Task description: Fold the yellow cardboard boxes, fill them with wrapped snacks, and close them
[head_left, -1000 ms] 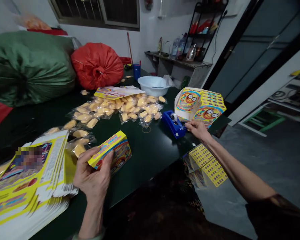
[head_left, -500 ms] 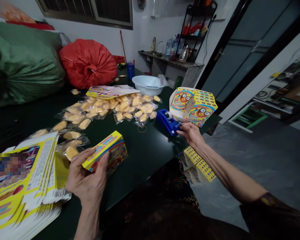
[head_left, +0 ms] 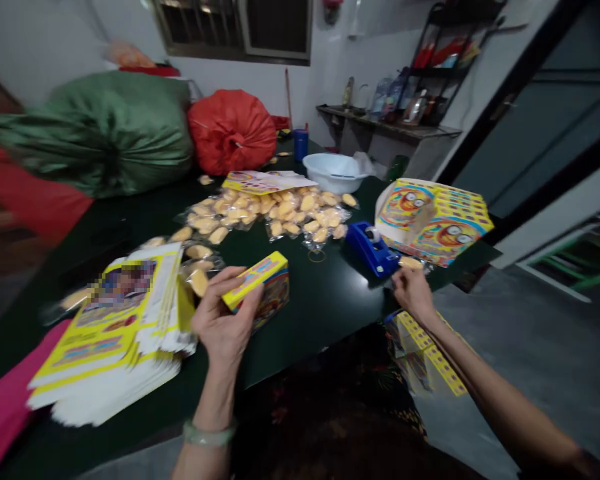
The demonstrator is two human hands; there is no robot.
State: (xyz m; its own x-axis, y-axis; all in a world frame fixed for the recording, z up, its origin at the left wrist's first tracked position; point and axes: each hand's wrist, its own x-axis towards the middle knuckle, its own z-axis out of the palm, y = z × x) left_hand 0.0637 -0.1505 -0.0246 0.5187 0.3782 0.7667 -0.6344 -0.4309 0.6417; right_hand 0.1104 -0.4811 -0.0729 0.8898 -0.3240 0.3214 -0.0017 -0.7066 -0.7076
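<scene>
My left hand [head_left: 230, 320] is wrapped round a small yellow printed box [head_left: 267, 290], held above the dark green table with its narrow yellow side up. My right hand [head_left: 414, 293] is closed beside the cutting end of a blue tape dispenser [head_left: 373, 250]. What its fingers hold, if anything, is too small to make out. Just past those fingers a yellow piece in clear wrap [head_left: 410, 263] shows; whether they touch it I cannot tell. A stack of flat printed cartons [head_left: 115, 320] lies left of my left hand.
Wrapped yellow pieces [head_left: 285, 213] are heaped mid-table under printed sheets [head_left: 265, 181]. A display carton of small boxes [head_left: 440, 220] stands right, a white basin [head_left: 333, 172] behind. Green [head_left: 115, 133] and red [head_left: 233, 130] sacks sit at the back. Pink fabric [head_left: 25, 393] is at lower left.
My view has swung left, so everything sits further right in the picture. My right hand has drawn slightly down and away from the dispenser's end, its fingers more closed. My left hand still holds the box.
</scene>
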